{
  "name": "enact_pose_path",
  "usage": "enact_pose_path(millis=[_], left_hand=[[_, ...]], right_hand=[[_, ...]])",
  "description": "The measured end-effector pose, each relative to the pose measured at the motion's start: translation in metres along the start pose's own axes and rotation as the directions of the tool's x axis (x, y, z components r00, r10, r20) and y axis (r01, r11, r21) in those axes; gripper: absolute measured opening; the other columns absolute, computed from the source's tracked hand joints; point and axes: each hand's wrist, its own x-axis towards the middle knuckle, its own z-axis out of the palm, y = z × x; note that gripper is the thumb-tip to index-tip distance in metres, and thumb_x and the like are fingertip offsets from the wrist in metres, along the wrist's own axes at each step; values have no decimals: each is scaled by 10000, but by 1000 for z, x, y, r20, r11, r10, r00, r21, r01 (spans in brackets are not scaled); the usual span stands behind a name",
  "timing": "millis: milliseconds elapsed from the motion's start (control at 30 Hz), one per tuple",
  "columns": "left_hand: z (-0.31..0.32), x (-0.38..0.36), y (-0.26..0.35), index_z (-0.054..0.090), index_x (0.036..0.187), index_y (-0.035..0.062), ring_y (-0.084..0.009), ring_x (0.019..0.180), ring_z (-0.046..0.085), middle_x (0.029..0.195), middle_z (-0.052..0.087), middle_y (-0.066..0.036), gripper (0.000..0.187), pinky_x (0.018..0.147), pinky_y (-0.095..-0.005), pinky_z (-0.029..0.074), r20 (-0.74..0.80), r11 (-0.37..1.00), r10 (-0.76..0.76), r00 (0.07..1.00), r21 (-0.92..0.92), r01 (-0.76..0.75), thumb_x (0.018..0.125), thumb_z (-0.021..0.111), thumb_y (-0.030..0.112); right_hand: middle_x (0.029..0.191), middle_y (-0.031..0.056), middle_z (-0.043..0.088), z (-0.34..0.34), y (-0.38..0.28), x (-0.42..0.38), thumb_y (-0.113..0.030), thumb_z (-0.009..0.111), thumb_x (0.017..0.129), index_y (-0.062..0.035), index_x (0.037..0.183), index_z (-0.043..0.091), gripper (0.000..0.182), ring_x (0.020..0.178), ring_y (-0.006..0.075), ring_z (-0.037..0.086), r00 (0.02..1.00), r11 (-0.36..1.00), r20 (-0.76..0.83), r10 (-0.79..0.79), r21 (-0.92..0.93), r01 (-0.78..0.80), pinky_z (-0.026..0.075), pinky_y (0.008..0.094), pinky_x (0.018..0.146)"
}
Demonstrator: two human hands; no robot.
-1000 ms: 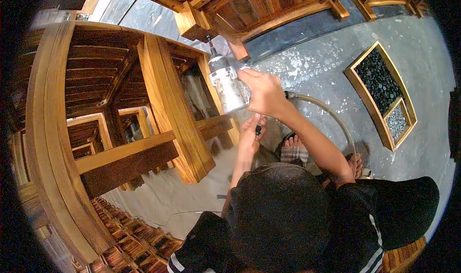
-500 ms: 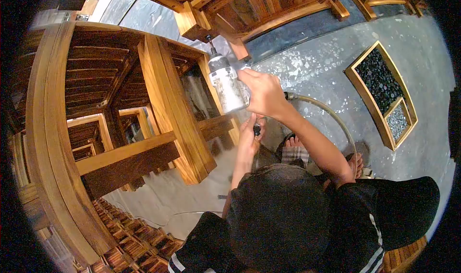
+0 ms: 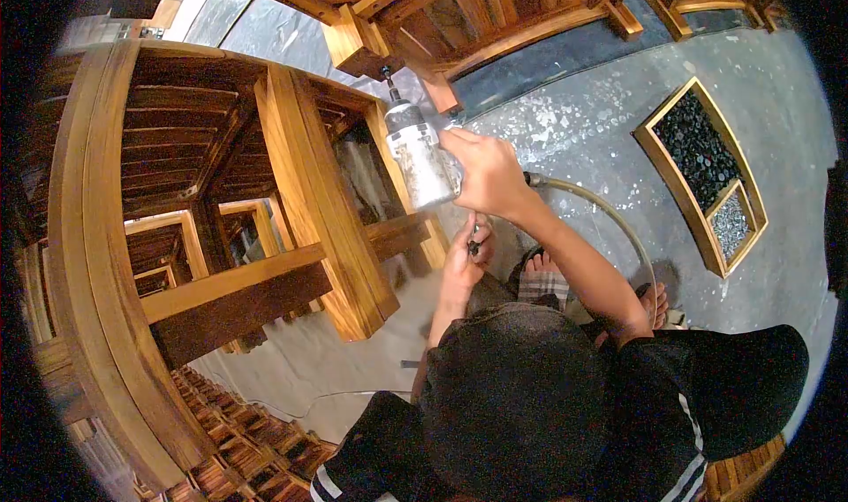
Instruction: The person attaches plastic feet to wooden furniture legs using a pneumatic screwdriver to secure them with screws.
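My right hand (image 3: 491,177) is wrapped round a worn, white-and-grey air-powered driver (image 3: 424,166). The driver's bit points up and away, its tip against a small dark disc at the end face of a wooden furniture leg (image 3: 360,49). Below the driver, my left hand (image 3: 464,253) is closed, pinching a small black piece (image 3: 474,247) with a shiny bit beside it; its exact kind is hard to make out. A hose (image 3: 609,206) runs from the driver's handle down past my right forearm.
On the floor at right lies a wooden box (image 3: 680,188) of small black discs, with silvery hardware in a corner compartment (image 3: 731,224). A large slatted wooden frame (image 3: 327,210) stands close on the left. More wooden furniture (image 3: 530,7) lies along the top.
The fingers of my left hand have shifted around the small black piece, turning it slightly. The driver has dropped back a touch and stays at the leg's end.
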Motion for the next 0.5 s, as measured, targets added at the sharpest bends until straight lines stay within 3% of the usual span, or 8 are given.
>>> enact_pose_path(millis=[100, 200, 300, 367, 400, 500], left_hand=[[-9, 4, -2, 573, 914, 128, -57, 505, 419, 643, 453, 63, 205, 400, -171, 275, 158, 994, 21, 987, 98, -37, 893, 573, 332], [-13, 12, -5, 590, 942, 120, -69, 528, 446, 670, 490, 51, 218, 408, -184, 295, 153, 970, 90, 984, 211, -122, 897, 566, 332], [-22, 21, -14, 594, 961, 111, -76, 536, 455, 698, 522, 35, 204, 420, -205, 319, 219, 929, 95, 971, 330, -165, 912, 545, 303], [-32, 36, -22, 592, 1005, 100, -79, 535, 456, 710, 539, 28, 189, 436, -216, 335, 187, 803, -65, 980, 593, -60, 925, 520, 255], [-38, 42, -35, 583, 1047, 77, -84, 584, 489, 715, 544, 20, 196, 476, -204, 358, 220, 732, -94, 971, 676, -82, 929, 504, 211], [-51, 52, -56, 583, 1048, 76, -84, 587, 490, 716, 545, 20, 197, 478, -204, 360, 282, 597, -136, 950, 789, -149, 929, 504, 211]], right_hand=[[835, 118, 586, -3, 1, 0, -359, 695, 647, -57, 921, 520, 444, 745, 346, 600, 1000, 999, 25, -18, -33, 19, 487, 440, 593], [903, 160, 601, -8, 1, -8, -176, 703, 582, -30, 913, 541, 396, 800, 384, 578, 998, 1000, -60, -10, 9, 11, 480, 429, 659], [911, 178, 597, -14, 15, -23, -165, 707, 582, -19, 920, 551, 401, 832, 392, 568, 987, 985, 51, 149, -95, -144, 469, 441, 702], [948, 192, 607, 3, 52, -49, -164, 703, 591, -10, 986, 577, 442, 873, 387, 574, 965, 955, 33, 262, -155, -254, 471, 439, 748], [964, 201, 618, 2, 61, -60, -163, 694, 610, -13, 1036, 593, 463, 883, 378, 588, 976, 941, -6, 219, -264, -213, 486, 432, 755], [849, 189, 620, 2, 95, -92, -104, 651, 611, -26, 925, 589, 329, 807, 369, 606, 912, 861, 114, 394, -393, -322, 487, 467, 677]])
